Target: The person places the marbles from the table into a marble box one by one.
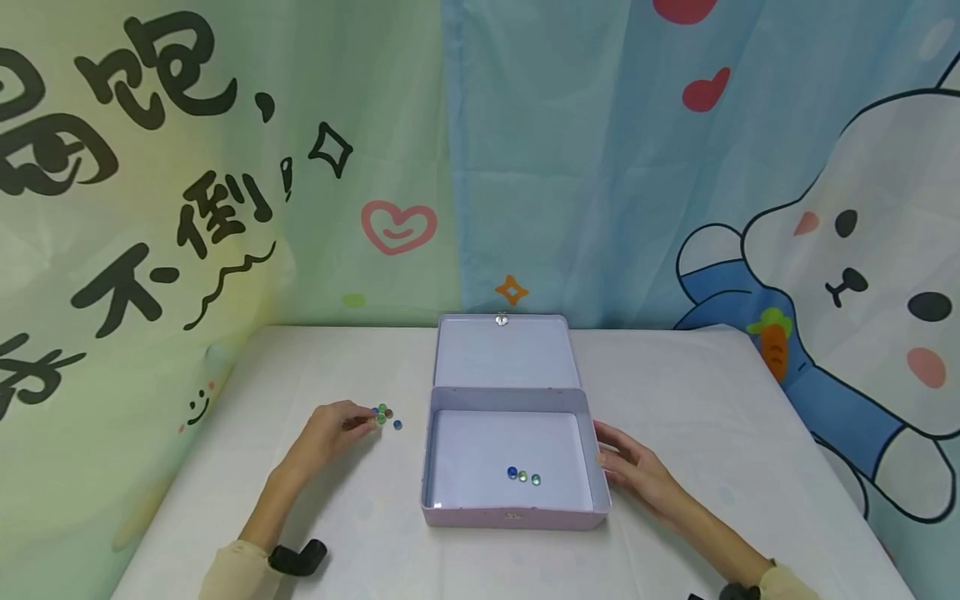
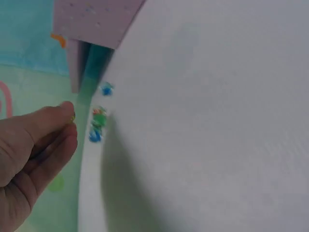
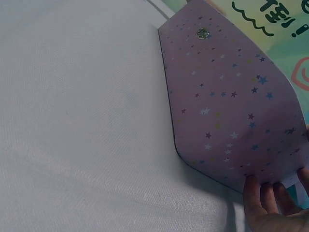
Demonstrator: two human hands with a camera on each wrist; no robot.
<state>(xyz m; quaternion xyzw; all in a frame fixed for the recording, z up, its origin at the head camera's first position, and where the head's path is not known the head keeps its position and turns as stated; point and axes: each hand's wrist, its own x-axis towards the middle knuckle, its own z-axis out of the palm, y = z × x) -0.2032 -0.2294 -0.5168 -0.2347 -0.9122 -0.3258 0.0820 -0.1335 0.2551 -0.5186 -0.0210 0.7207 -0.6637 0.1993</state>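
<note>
Beside a small cluster of glass marbles [image 1: 382,411], my left hand [image 1: 337,429] has its thumb and finger together. In the left wrist view they pinch a yellowish marble [image 2: 73,118], mostly hidden by the fingertips. A separate blue marble [image 1: 397,425] lies just right of the cluster. The lilac tin box [image 1: 516,519] stands with its lid up at the back, and a few marbles [image 1: 522,476] lie on its floor. My right hand [image 1: 637,471] rests against the box's right wall, its extended fingers [image 3: 252,193] touching the star-printed side.
A white cloth [image 1: 360,550] covers the table. The raised lid [image 1: 504,354] leans back near the table's far edge. Behind hangs a printed curtain [image 1: 540,183] with a cartoon rabbit and lettering. A black wrist strap [image 1: 298,558] is on the left forearm.
</note>
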